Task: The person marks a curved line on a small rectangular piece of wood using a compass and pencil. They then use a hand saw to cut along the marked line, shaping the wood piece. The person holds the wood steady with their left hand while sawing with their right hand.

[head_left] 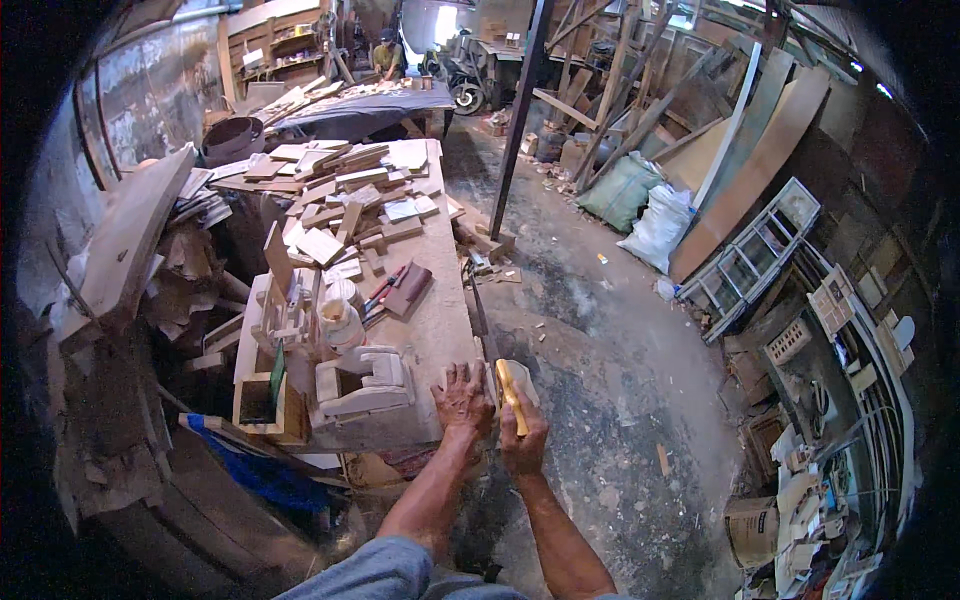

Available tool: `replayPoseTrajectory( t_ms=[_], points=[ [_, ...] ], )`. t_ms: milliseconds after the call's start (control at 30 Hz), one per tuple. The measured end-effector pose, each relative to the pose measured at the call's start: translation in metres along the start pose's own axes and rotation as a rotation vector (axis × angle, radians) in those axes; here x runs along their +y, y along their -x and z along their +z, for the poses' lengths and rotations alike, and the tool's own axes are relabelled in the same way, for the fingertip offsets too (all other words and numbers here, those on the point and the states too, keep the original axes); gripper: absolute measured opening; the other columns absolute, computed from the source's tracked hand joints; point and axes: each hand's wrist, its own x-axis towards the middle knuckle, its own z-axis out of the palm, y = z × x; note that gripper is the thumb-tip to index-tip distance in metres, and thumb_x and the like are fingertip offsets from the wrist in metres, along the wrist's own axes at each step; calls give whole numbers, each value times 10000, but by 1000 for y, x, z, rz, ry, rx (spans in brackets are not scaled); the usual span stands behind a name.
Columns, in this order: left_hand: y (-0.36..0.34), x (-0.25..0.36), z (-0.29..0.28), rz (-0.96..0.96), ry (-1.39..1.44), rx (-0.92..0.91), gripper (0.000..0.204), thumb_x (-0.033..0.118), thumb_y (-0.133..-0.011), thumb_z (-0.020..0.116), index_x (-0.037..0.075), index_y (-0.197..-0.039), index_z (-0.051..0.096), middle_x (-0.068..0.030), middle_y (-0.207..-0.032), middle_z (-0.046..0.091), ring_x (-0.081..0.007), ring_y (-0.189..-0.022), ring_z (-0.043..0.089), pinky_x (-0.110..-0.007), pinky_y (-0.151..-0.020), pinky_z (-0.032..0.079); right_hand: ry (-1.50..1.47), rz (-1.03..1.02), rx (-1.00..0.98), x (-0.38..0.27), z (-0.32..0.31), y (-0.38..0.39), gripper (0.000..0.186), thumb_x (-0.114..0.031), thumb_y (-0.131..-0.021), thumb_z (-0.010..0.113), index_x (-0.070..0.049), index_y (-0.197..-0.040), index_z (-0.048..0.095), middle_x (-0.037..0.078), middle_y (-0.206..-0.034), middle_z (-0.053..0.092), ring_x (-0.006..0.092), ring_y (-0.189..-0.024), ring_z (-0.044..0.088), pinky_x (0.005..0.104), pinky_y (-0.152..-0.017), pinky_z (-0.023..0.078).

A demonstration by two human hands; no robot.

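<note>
My right hand [524, 440] is closed round the yellow handle [508, 388] of a handsaw at the bench's right edge. Its thin dark blade [480, 305] seems to run away from me along that edge. Beside it my left hand [464, 398] lies flat, fingers spread, pressing on a pale wood piece mostly hidden beneath it. Part of a light board [520, 374] shows past the edge, next to the saw handle. Left of my hands stands a wooden box-like piece [365, 385] with a curved side.
On the workbench [430, 260] are a heap of wood offcuts [350, 200], a pale tub [341, 322], a brown case [408, 290] and red-handled tools [380, 288]. A dark post [520, 120] rises beyond. White sacks [660, 225] and a ladder-like frame [755, 255] lean at right; a person [386, 55] is far back.
</note>
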Motion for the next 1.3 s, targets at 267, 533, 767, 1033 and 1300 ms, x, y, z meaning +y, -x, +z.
replayPoseTrajectory(
  t_ms=[267, 533, 767, 1033, 1300],
  points=[
    [1, 4, -1, 23, 9, 37, 599, 373, -842, 605, 226, -1409, 483, -64, -1322, 520, -244, -1300, 458, -594, -908, 413, 86, -6, -5, -12, -5, 15, 443, -227, -967, 546, 50, -1311, 584, 259, -1030, 704, 282, -879, 718, 381, -769, 547],
    [4, -4, 8, 53, -60, 106, 575, 328, -825, 630, 216, -1375, 505, -70, -1266, 541, -251, -1292, 467, -593, -864, 437, 98, 145, -101, -28, -55, 104, 429, -202, -982, 530, 22, -1346, 564, 260, -1104, 686, 312, -879, 707, 386, -754, 549],
    [2, -1, -4, 26, -51, 24, 579, 265, -815, 617, 211, -1380, 504, -72, -1272, 540, -263, -1316, 447, -595, -897, 425, 146, 124, -59, -47, -128, 235, 476, -237, -969, 579, 14, -1371, 541, 210, -1174, 687, 224, -820, 698, 351, -690, 546],
    [3, -5, 0, 43, -83, 93, 560, 261, -825, 604, 212, -1374, 512, -65, -1317, 529, -267, -1304, 445, -582, -932, 396, 94, 327, -80, -68, -205, 271, 499, -283, -974, 582, -2, -1385, 538, 193, -1197, 682, 251, -954, 699, 370, -829, 543],
    [2, -5, 12, 56, -31, 102, 591, 320, -810, 609, 234, -1387, 513, -73, -1319, 511, -256, -1292, 445, -579, -930, 387, -117, 158, 17, -14, -87, 90, 495, -337, -986, 566, -7, -1355, 565, 83, -915, 643, 152, -748, 579, 288, -655, 469]
  ],
)
